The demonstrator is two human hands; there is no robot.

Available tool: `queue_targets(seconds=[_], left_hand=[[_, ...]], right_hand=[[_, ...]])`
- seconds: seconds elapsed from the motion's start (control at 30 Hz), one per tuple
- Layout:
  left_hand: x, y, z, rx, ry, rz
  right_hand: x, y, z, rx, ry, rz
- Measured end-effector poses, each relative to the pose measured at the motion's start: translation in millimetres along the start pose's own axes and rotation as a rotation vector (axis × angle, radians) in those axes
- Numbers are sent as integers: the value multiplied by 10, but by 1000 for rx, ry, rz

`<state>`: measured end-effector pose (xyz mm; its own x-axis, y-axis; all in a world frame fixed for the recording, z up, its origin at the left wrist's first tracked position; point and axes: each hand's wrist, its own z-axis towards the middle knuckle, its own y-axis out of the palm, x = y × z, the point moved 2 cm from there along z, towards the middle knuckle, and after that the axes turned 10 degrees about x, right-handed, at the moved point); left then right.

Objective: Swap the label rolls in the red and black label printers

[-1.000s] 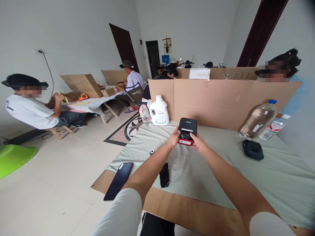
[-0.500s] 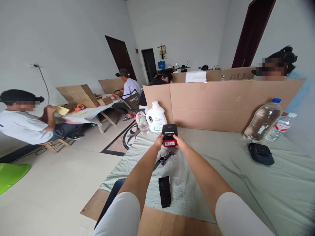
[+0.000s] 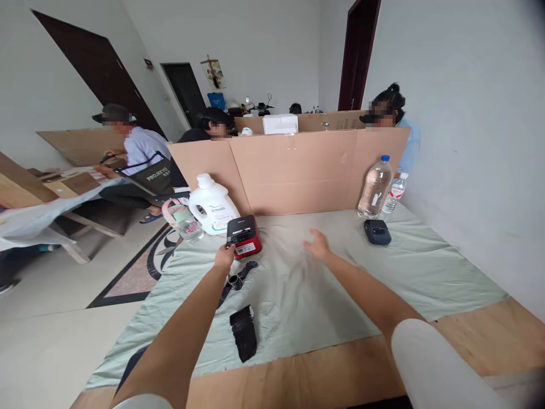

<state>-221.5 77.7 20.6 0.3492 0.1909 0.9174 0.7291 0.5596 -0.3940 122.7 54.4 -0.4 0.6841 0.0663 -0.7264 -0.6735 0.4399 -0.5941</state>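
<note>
A small black-and-red label printer (image 3: 244, 237) sits on the green cloth beside the white jug. My left hand (image 3: 224, 255) grips its near left corner, the thumb at the front; the other fingers are mostly hidden. My right hand (image 3: 317, 244) is off the printer, open over the cloth, fingers apart and nothing in them. In front of the printer lies a black strap-like item with a round ring (image 3: 235, 281). Nearer to me is a black, flat, oblong piece (image 3: 244, 335). A dark boxy device (image 3: 377, 232) rests to the right, away from both hands.
Behind the printer stand a white jug (image 3: 213, 204) and a clear pink-handled bottle (image 3: 184, 220). A cardboard screen (image 3: 298, 176) closes the table's far side. Two water bottles (image 3: 375, 187) stand at its right end. Several people sit beyond and to the left.
My right hand has let go of the printer and moved right, opening. My left hand stays on the printer, now lower and on the cloth. The view has turned right.
</note>
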Motion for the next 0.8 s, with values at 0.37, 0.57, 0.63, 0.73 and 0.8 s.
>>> queue_targets(seconds=[0.37,0.57,0.63,0.73,0.8], left_hand=[[41,125,-1764,-228,202,-213],[-225,237,-2574,-438,375,-68],[-277,242,-2745,-532,534,29],[-310,232,-2967,-750,773,213],[-316,208,-3089,-915,903,308]], right_hand=[[1602,-1683,211,305,711,-516],[1651,-1546,290,315,665,-567],[1664,-1565,307,312,642,-568],[1632,-1608,297,303,611,-557],[1550,-1618,256,301,577,-539]])
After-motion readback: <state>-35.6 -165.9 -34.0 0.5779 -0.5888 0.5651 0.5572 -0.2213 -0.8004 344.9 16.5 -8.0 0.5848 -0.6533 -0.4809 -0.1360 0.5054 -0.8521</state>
